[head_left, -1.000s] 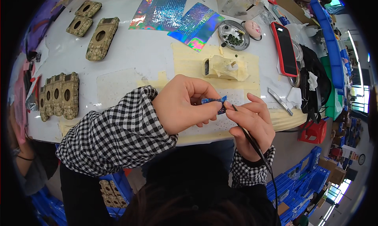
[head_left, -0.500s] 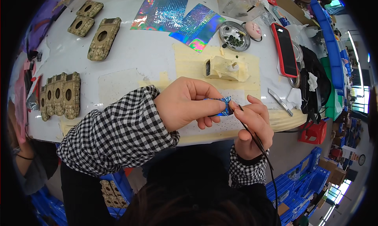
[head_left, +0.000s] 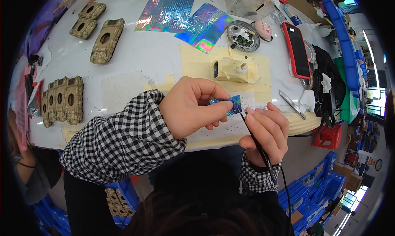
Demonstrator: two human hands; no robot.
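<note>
My left hand [head_left: 185, 108] pinches a small piece of blue holographic sheet [head_left: 236, 101] between thumb and fingers, above the table's front edge. In my right hand [head_left: 271, 131] is a pair of slim black tweezers [head_left: 262, 152], its tip reaching the right side of that piece. Whether anything sits between the tips is too small to see. Just beyond my hands, a block wrapped in cream tape [head_left: 228, 71] rests on a patch of yellowish tape [head_left: 197, 63]. Farther off lie two larger holographic sheets [head_left: 166, 11], one partly over the other.
Several camouflage-patterned model tank hulls [head_left: 108, 38] lie on the left. A round metal tin [head_left: 243, 37] with small dark green parts stands at the far right, near a red-cased phone [head_left: 297, 51]. A knife [head_left: 292, 104] lies right of my hands. Someone's arm [head_left: 26, 158] shows at the left edge.
The tweezers in my right hand have turned, and their tips now sit at the holographic piece. My right fingertips have drawn back from it, exposing more of its surface.
</note>
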